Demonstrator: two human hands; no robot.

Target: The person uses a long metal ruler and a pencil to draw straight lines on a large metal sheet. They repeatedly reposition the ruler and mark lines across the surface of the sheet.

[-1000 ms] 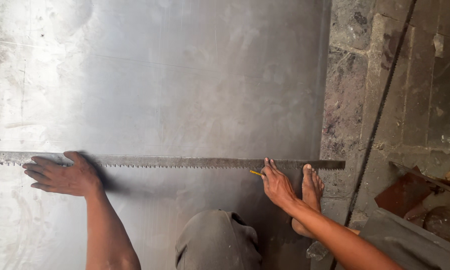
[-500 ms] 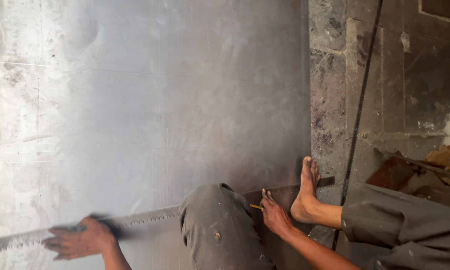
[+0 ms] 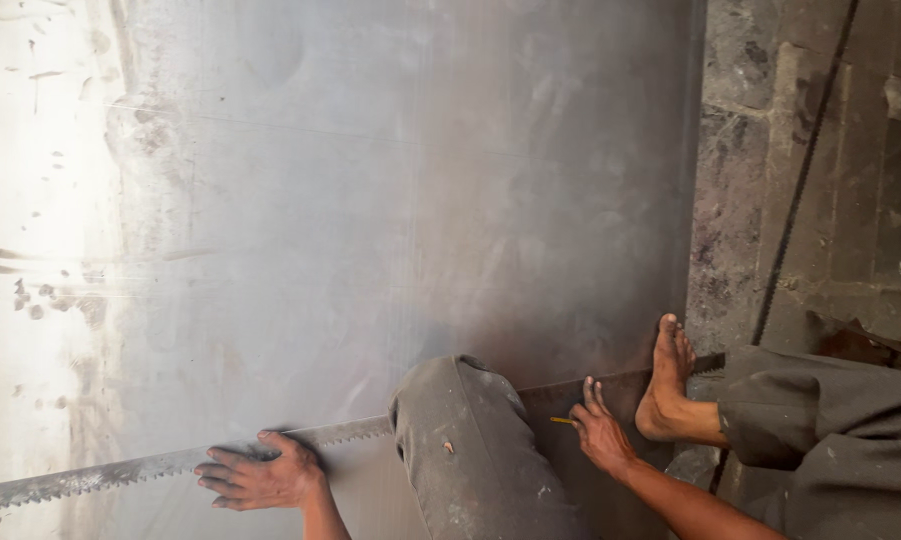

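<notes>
A large grey metal sheet (image 3: 370, 200) lies flat on the floor. Across its near part runs a long toothed metal strip (image 3: 100, 476), like a saw blade, used as a straight edge. My left hand (image 3: 260, 474) presses flat on the strip, fingers spread. My right hand (image 3: 600, 430) rests on the strip's right part and pinches a small yellow pencil (image 3: 560, 421) against the sheet. My bent knee (image 3: 470, 430) in grey trousers covers the strip's middle. My bare foot (image 3: 665, 380) stands on the strip's right end.
Right of the sheet is a rough stone floor (image 3: 740, 150) with a dark cable (image 3: 800, 170) running across it. Rusty scraps (image 3: 870, 345) lie at the far right beside my other trouser leg (image 3: 830, 430).
The view has shifted so the strip now sits low in frame and tilted. My knee has come over the strip's middle. Both hands stay on the strip.
</notes>
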